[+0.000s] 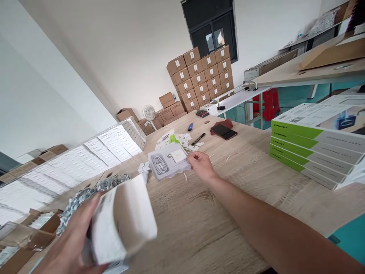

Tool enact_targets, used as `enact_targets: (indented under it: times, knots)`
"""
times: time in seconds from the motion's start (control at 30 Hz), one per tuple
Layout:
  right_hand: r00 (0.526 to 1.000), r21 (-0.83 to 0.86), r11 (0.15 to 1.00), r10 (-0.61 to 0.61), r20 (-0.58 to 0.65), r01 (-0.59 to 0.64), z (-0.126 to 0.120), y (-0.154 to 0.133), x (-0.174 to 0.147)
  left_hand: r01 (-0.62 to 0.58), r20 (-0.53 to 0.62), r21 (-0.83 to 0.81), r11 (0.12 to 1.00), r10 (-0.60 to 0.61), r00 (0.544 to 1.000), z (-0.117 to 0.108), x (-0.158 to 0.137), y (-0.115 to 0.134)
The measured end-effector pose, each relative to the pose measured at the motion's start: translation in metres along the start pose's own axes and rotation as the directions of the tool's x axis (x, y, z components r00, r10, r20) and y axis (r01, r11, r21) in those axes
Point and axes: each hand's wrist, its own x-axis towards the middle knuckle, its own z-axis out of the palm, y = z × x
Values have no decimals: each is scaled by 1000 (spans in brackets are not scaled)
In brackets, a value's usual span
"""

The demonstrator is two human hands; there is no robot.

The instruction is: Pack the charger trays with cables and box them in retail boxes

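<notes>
My left hand (75, 238) is wrapped round a white carton (110, 228), tilted with its open end and raised flap toward the right; it is slightly blurred. With fingers pinched on its right edge, my right hand (201, 164) grips a translucent plastic tray (178, 167). One compartment of the tray holds a coiled cable (159, 164), the other a white charger plug (178, 155). Beyond the tray lie a green-and-white printed box (165, 139) and scattered paper slips (184, 140). Small folded leaflets (144, 167) are stacked at its left.
Flat green-and-white boxes (310, 148) are piled at the right. A phone (224, 131), a marker (199, 139) and a blue cutter (190, 126) lie farther back. Bundled cables (94, 192) and rows of white boxes (97, 156) line the left. Brown cartons (199, 78) stand by the wall.
</notes>
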Motion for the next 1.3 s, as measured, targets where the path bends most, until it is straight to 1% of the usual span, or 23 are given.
enact_targets:
  times: [0.07, 0.13, 0.2, 0.3, 0.4, 0.53, 0.63, 0.7, 0.83, 1.03, 1.1, 1.2, 1.3]
  knots:
    - [1000, -17, 1000, 0, -10, 0, 2, -2, -3, -19, 96, 59, 998, 13, 995, 5, 8, 5]
    - [1000, -39, 999, -7, -11, 7, 5, -4, -7, -14, 171, 109, 994, -5, 985, 14, 16, 11]
    - [1000, -71, 997, -28, 6, 28, 9, -6, -13, 4, 176, 114, 994, -24, 984, 25, 22, 19]
    - [996, -125, 989, -67, 55, 73, 15, -9, -24, 20, 149, 100, 995, -35, 988, 40, 28, 32]
    - [992, -169, 982, -73, 104, 90, 18, -10, -33, 24, 149, 61, 998, -33, 988, 48, 32, 39]
    - [988, -201, 977, -42, 151, 72, 18, -8, -34, 72, 165, 1, 997, -71, 984, 47, 36, 37]
    - [984, -215, 975, -21, 178, 60, 18, -7, -34, 108, 207, -30, 994, -100, 973, 46, 36, 33]
    - [979, -221, 974, -10, 204, 56, 19, -5, -34, 94, 224, -27, 995, -86, 971, 47, 35, 31]
    - [968, -231, 972, 9, 251, 51, 21, -4, -37, 63, 212, -6, 998, -60, 975, 51, 32, 29]
    - [960, -258, 965, 42, 276, 32, 21, -4, -40, 62, 236, 35, 997, -69, 969, 54, 32, 23]
    - [954, -254, 967, 52, 294, 25, 22, -4, -41, 47, 268, -1, 999, -45, 962, 55, 31, 22]
    - [944, -231, 973, 60, 326, 18, 26, -2, -46, 61, 327, -85, 995, -31, 945, 56, 31, 24]
    - [939, -213, 977, 67, 338, 7, 31, -1, -53, 68, 353, -126, 990, -19, 936, 57, 32, 29]
